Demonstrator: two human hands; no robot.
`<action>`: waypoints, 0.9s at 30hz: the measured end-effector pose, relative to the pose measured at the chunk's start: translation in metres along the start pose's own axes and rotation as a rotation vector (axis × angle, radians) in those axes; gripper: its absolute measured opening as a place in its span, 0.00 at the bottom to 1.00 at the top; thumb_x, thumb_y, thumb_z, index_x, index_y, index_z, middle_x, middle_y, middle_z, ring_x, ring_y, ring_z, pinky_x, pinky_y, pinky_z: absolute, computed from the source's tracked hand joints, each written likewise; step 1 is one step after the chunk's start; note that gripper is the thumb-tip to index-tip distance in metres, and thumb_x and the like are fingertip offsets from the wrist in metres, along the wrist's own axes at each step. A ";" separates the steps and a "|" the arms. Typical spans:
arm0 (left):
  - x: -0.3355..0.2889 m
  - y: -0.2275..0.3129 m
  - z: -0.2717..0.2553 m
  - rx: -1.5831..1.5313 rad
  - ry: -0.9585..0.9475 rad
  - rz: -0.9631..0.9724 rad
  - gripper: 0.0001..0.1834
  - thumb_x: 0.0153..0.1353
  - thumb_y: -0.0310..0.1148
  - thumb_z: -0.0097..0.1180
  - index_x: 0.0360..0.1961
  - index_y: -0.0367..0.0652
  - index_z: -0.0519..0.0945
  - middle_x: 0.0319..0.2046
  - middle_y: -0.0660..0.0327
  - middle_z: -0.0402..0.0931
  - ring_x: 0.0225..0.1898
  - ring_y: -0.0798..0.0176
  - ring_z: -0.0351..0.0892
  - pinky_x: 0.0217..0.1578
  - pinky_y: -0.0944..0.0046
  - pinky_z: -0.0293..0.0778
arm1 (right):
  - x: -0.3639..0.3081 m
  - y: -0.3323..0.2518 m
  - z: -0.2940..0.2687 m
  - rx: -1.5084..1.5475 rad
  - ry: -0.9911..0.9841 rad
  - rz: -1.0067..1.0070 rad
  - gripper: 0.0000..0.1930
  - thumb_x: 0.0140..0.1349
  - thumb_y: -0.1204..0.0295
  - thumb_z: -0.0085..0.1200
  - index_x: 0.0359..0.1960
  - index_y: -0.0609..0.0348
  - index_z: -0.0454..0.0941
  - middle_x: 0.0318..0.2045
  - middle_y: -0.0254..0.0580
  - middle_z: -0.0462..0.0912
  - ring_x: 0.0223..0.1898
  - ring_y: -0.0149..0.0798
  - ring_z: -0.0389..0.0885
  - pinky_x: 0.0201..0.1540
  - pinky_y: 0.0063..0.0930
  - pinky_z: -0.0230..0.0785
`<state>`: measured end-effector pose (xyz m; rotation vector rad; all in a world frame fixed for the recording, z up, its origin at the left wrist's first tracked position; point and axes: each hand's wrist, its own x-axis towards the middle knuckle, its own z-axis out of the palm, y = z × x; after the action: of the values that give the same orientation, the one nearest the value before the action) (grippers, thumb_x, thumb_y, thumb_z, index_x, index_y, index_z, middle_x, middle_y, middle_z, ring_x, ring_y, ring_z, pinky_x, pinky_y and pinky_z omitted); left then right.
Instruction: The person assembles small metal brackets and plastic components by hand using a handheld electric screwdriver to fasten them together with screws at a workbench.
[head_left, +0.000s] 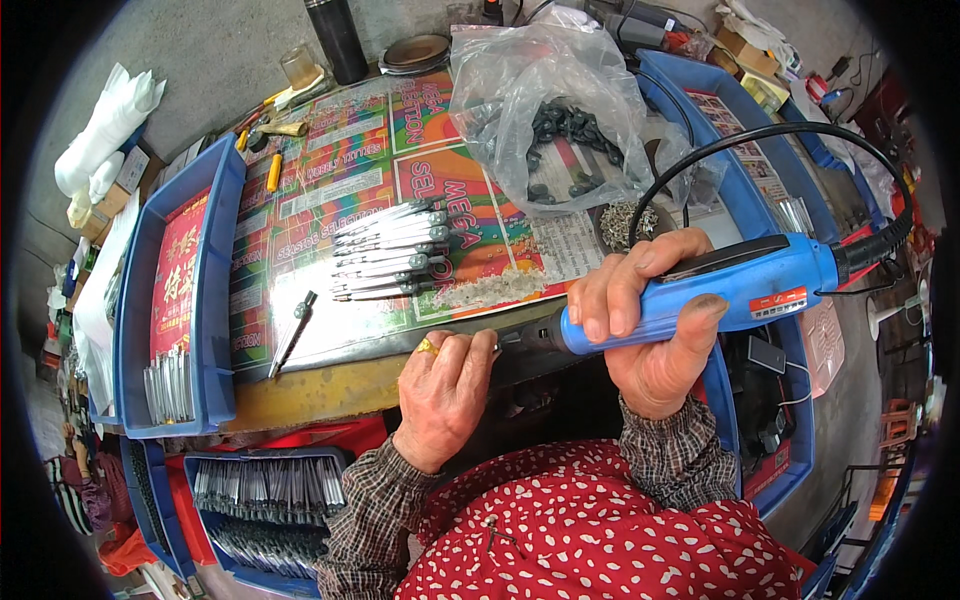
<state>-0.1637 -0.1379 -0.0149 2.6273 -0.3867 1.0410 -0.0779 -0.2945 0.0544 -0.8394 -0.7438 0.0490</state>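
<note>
My right hand (650, 345) is wrapped round a blue electric screwdriver (760, 285), held almost level with its bit pointing left. At the bit's tip, in front of the table edge, my left hand (445, 385) is closed; what its fingers pinch is hidden. On the patterned printed sheet beyond lies a pile of slim silvery rods with dark ends (385, 255). One dark-ended rod (293, 335) lies apart, left of the pile. A clear plastic bag (490, 100) holds dark small parts (575, 135), and a dish of small screws (625, 225) sits beside it.
A blue tray (226, 260) with silvery rods stands at the left. Below it, another blue bin (270, 456) holds many rods. More blue trays (690, 75) are at the right. The screwdriver's black cable (780, 128) arches over the bag's right side. A dark cylinder (335, 40) stands at the back.
</note>
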 end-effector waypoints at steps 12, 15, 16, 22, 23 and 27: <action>0.004 0.002 -0.003 -0.027 -0.036 -0.046 0.18 0.43 0.23 0.59 0.38 0.37 0.72 0.27 0.58 0.69 0.26 0.59 0.70 0.24 0.64 0.66 | 0.000 -0.002 0.002 0.048 0.030 -0.012 0.24 0.56 0.48 0.50 0.38 0.57 0.62 0.18 0.36 0.69 0.20 0.33 0.70 0.27 0.31 0.65; 0.005 0.005 -0.007 -0.095 -0.019 -0.111 0.16 0.44 0.21 0.58 0.37 0.37 0.72 0.28 0.57 0.70 0.25 0.57 0.71 0.24 0.62 0.67 | 0.000 -0.005 0.003 -0.011 0.019 -0.020 0.26 0.56 0.42 0.46 0.37 0.54 0.62 0.17 0.32 0.68 0.19 0.31 0.69 0.27 0.31 0.64; 0.006 0.006 -0.009 -0.095 -0.018 -0.111 0.16 0.44 0.21 0.58 0.37 0.37 0.72 0.28 0.57 0.70 0.25 0.57 0.71 0.24 0.62 0.67 | 0.000 -0.007 0.004 -0.013 0.016 -0.025 0.26 0.56 0.42 0.46 0.37 0.54 0.62 0.17 0.32 0.68 0.19 0.31 0.69 0.27 0.31 0.64; 0.006 0.017 -0.025 -0.382 0.006 -0.359 0.12 0.51 0.18 0.52 0.39 0.35 0.71 0.25 0.55 0.69 0.21 0.59 0.71 0.22 0.66 0.66 | -0.003 -0.013 0.001 0.002 -0.004 -0.019 0.27 0.55 0.41 0.47 0.37 0.53 0.63 0.17 0.32 0.68 0.18 0.32 0.70 0.27 0.31 0.64; 0.002 0.020 -0.027 -0.455 -0.040 -0.450 0.10 0.55 0.20 0.50 0.40 0.34 0.71 0.24 0.61 0.69 0.19 0.70 0.69 0.20 0.72 0.64 | -0.003 -0.014 0.001 0.002 -0.006 -0.017 0.27 0.55 0.41 0.47 0.37 0.53 0.63 0.17 0.32 0.68 0.18 0.32 0.70 0.27 0.31 0.64; -0.005 0.030 -0.036 -0.743 -0.082 -0.702 0.07 0.59 0.21 0.48 0.39 0.35 0.71 0.24 0.66 0.69 0.19 0.76 0.66 0.19 0.76 0.62 | -0.003 -0.018 0.001 0.007 -0.078 -0.009 0.27 0.55 0.42 0.47 0.37 0.54 0.63 0.17 0.33 0.69 0.18 0.32 0.70 0.27 0.31 0.64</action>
<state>-0.2004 -0.1523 0.0117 1.8864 0.1294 0.4302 -0.0851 -0.3070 0.0659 -0.8310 -0.8205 0.0766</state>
